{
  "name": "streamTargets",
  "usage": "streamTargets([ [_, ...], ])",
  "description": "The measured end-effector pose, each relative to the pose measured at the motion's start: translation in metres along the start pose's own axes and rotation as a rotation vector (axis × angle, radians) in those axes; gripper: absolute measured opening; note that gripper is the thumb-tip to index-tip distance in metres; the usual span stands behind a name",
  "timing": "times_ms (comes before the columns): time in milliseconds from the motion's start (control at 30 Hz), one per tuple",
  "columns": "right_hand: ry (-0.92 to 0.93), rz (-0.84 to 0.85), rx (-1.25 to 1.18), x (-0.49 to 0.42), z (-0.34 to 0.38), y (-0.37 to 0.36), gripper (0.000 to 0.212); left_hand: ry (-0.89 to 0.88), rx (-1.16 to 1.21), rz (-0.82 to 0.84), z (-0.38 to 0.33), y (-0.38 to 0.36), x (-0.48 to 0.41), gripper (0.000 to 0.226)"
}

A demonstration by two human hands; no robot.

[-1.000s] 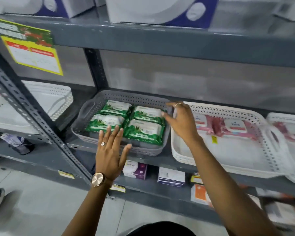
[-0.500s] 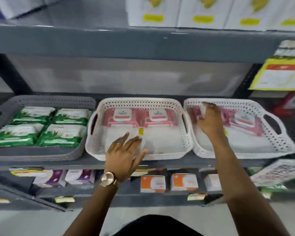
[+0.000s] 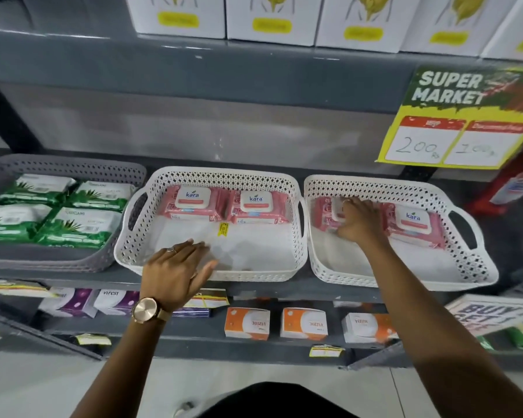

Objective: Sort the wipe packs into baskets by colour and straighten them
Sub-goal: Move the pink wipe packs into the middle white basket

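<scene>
The left hand (image 3: 175,273) hovers flat at the middle white basket's (image 3: 151,263) front rim, fingers (image 3: 194,247) spread, holding nothing. Farther in, the right hand (image 3: 360,221) presses curled fingers onto a pink wipe pack (image 3: 322,214) in the right white basket (image 3: 338,270).

2 bare arms reach forward; the left hand (image 3: 175,271) is flat, palm down, fingers spread, a watch on its wrist. The right hand (image 3: 361,220) stretches farther, fingers curled downward.
</scene>
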State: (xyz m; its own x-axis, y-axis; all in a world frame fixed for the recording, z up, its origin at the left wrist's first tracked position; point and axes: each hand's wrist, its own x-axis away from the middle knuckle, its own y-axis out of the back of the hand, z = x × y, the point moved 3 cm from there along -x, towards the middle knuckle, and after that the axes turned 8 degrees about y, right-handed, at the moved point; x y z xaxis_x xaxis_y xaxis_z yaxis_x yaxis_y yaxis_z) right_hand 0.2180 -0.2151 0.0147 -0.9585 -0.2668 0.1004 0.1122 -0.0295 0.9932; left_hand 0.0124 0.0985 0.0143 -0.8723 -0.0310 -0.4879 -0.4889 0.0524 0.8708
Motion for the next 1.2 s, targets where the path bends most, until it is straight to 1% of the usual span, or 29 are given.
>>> streamTargets([
  [67,-0.047,-0.003,0.014,0.014,0.004,0.001,0.081,-0.004,-0.002,-0.013,0.002,0.001,0.0,0.069],
  [133,-0.088,-0.047,-0.011,0.029,0.006,0.003,0.079,0.011,-0.019,-0.025,0.008,0.002,0.001,0.069],
  [200,-0.127,-0.096,-0.129,0.043,0.005,0.005,0.082,0.028,-0.036,-0.022,0.016,0.002,0.003,0.07],
  [300,-0.187,-0.105,-0.374,0.062,0.007,0.008,0.087,0.034,-0.062,-0.032,0.032,0.003,0.006,0.071],
  [367,-0.252,-0.136,-0.427,0.074,0.011,0.016,0.078,0.044,-0.071,-0.037,0.047,0.005,0.008,0.071],
  [433,-0.28,-0.244,-0.418,0.082,0.021,0.031,0.071,0.049,-0.07,-0.025,0.062,0.007,0.009,0.07],
  [533,-0.222,-0.459,-0.364,0.089,0.05,0.064,0.075,0.013,-0.035,-0.015,0.074,0.008,0.013,0.069],
  [600,-0.078,-0.513,-0.418,0.086,0.085,0.08,0.082,-0.029,-0.005,-0.023,0.076,0.008,0.014,0.066],
  [667,0.111,-0.461,-0.501,0.075,0.13,0.083,0.089,-0.041,0.021,-0.022,0.079,0.007,0.016,0.065],
  [733,0.249,-0.33,-0.492,0.061,0.179,0.072,0.092,-0.044,0.039,-0.039,0.081,0.007,0.019,0.062],
  [833,0.375,-0.155,-0.394,0.041,0.241,0.041,0.095,-0.055,0.081,-0.07,0.083,0.006,0.023,0.053],
  [933,0.478,-0.083,-0.267,0.031,0.277,0.01,0.098,-0.075,0.127,-0.068,0.085,0.006,0.026,0.044],
  [1000,0.532,-0.066,-0.259,0.031,0.291,-0.005,0.097,-0.093,0.125,-0.059,0.087,0.007,0.026,0.043],
  [1067,0.548,-0.064,-0.311,0.031,0.294,-0.011,0.094,-0.109,0.119,-0.065,0.086,0.009,0.025,0.043],
  [1200,0.484,-0.067,-0.455,0.03,0.279,0.0,0.103,-0.078,0.088,-0.064,0.082,0.011,0.024,0.043],
])
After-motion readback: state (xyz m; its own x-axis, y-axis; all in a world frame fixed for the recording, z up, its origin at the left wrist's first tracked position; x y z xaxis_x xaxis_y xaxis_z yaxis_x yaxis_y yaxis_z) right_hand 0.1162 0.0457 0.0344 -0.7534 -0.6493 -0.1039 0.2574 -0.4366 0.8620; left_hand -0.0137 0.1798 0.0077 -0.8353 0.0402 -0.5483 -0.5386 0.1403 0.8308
